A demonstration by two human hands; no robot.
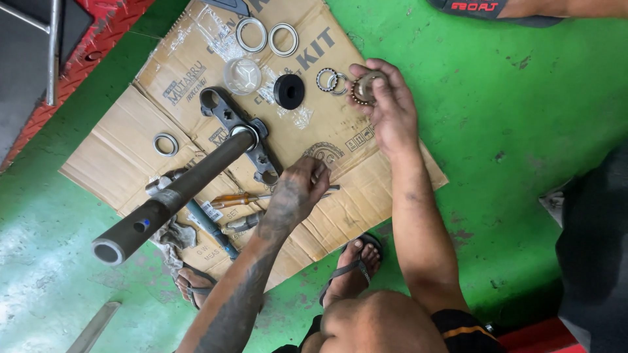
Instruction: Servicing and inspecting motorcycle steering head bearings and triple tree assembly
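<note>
My right hand (389, 111) is shut on a round ball bearing race (364, 88), held just above the far edge of a flattened cardboard sheet (131, 150). My tattooed left hand (297, 191) hovers low over the middle of the cardboard with its fingers bunched together, right over the thin shaft of an orange-handled screwdriver (229, 199). Whether it pinches anything is hidden. A dark steering stem (173, 195) with its black lower yoke (222, 108) stands left of that hand, its tube pointing up at me.
On the cardboard lie two steel rings (251, 34), a clear plastic cap (242, 75), a black rubber disc (289, 90), a bearing cage (329, 80), another ring (165, 144) and a blue-handled tool (210, 227). Another person's sandalled foot (497, 8) is at the top right.
</note>
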